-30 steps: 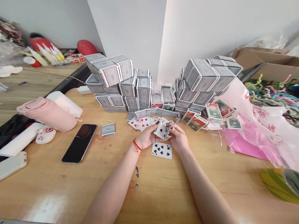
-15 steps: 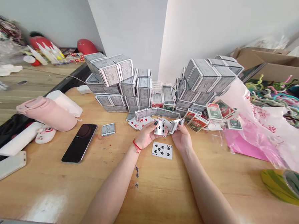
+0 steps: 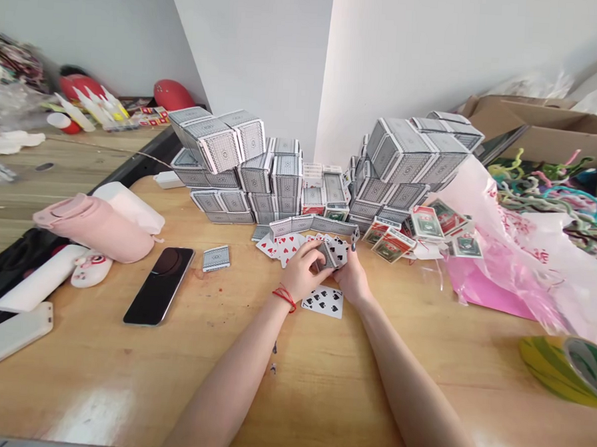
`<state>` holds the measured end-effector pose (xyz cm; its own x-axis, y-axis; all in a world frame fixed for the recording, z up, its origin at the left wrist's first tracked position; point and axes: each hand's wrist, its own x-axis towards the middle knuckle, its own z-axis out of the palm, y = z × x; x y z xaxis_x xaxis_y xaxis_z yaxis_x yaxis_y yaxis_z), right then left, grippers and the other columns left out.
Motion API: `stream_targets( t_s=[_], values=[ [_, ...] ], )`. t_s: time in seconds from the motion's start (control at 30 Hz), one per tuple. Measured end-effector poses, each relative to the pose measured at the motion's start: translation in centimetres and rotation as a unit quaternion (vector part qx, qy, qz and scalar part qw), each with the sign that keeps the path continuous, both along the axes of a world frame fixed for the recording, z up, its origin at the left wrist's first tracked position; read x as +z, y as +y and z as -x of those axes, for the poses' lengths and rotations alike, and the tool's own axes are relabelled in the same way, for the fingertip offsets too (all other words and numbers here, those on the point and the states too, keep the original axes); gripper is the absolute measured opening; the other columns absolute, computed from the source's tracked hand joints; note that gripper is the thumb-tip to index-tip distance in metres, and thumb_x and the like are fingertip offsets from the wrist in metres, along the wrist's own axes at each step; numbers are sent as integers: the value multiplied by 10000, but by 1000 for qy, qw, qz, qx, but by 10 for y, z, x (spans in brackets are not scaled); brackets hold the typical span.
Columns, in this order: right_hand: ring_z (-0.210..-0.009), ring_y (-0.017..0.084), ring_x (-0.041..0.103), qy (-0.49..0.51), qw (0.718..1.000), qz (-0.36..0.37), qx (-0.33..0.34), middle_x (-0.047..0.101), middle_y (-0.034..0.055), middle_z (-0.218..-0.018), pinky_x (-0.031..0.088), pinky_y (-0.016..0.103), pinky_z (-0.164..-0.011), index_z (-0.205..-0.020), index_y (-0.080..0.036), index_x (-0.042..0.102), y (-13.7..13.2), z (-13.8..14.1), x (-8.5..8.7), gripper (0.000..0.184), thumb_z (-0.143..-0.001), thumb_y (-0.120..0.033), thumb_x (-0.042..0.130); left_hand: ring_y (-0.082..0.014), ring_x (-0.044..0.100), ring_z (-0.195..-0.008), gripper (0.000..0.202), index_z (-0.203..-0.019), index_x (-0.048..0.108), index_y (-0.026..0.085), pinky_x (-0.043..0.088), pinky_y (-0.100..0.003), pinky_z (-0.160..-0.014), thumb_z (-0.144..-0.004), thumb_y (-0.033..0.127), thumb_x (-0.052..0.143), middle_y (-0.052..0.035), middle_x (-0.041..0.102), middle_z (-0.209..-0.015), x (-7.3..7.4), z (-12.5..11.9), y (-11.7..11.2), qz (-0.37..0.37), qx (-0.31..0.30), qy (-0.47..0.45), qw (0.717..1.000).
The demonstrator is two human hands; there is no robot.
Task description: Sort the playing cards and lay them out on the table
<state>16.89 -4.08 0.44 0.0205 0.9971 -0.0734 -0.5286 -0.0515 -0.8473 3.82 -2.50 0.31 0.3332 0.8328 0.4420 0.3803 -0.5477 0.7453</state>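
Observation:
My left hand (image 3: pixel 302 272), with a red cord at its wrist, pinches a folded playing card (image 3: pixel 329 255) whose grey patterned back shows. My right hand (image 3: pixel 354 277) is at the other side of that card, its thumb raised and its fingers curled partly out of sight beneath. Just below the hands a seven of spades (image 3: pixel 323 302) lies face up, partly covered by my left hand. Behind them several face-up cards (image 3: pixel 290 246) are spread out. A low strip of folded cards (image 3: pixel 314 224) stands past these.
Stacked blocks of folded cards rise at left (image 3: pixel 225 149) and right (image 3: pixel 407 149). Card boxes (image 3: pixel 392 245) lie right of my hands, near pink plastic (image 3: pixel 490 280). At left are a phone (image 3: pixel 159 286), a single card back (image 3: pixel 216 258) and a pink bottle (image 3: pixel 95 225). Green-yellow tape (image 3: pixel 546 370) lies far right.
Both hands were apart, each with a card. My left hand has turned over and moved right, closing in on my right hand, and a grey card back now shows between them.

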Motion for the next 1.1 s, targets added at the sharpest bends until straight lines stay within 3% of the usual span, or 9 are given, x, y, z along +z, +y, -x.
stream_targets(
  t_s=[0.2, 0.3, 0.47, 0.73, 1.1],
  values=[
    [-895, 196, 577, 45, 998, -30, 22, 626, -22, -955, 479, 355, -763, -903, -288, 525, -3, -2, 3, 287, -768, -538, 489, -188, 509, -1097, 108, -742, 534, 196, 434, -343, -909, -724, 278, 601, -85, 537, -1173, -5, 0, 2, -52, 14, 31, 998],
    [-867, 193, 579, 6, 999, -20, 35, 627, -16, -953, 475, 348, -761, -967, -291, 538, -3, -3, -1, 251, -758, -429, 547, -180, 523, -1079, 100, -737, 533, 196, 451, -329, -888, -722, 270, 597, -78, 542, -1168, -6, -1, 2, -74, 16, 39, 996],
    [-948, 207, 563, -55, 998, -27, 25, 596, 3, -1105, 464, 332, -778, -1093, -287, 542, -1, -3, -6, 363, -731, -320, 547, -181, 528, -1067, 102, -739, 540, 192, 448, -325, -891, -711, 272, 596, -77, 547, -1167, -6, -1, 2, -99, 34, 44, 994],
    [-1085, 250, 504, -104, 994, -28, -2, 537, 14, -1223, 473, 360, -809, -1119, -283, 551, 0, -4, -10, 397, -727, -337, 542, -195, 511, -1083, 91, -701, 532, 189, 431, -346, -907, -696, 252, 597, -78, 555, -1144, -5, 1, 3, -104, 51, 38, 993],
    [-1059, 266, 533, -190, 980, -58, -11, 593, 29, -1142, 449, 429, -859, -1139, -296, 568, -2, -8, -11, 450, -703, -394, 621, -191, 534, -1024, 117, -687, 525, 192, 449, -333, -860, -663, 253, 621, -72, 568, -1076, -6, 1, 4, -109, 61, 48, 991]
  ],
)
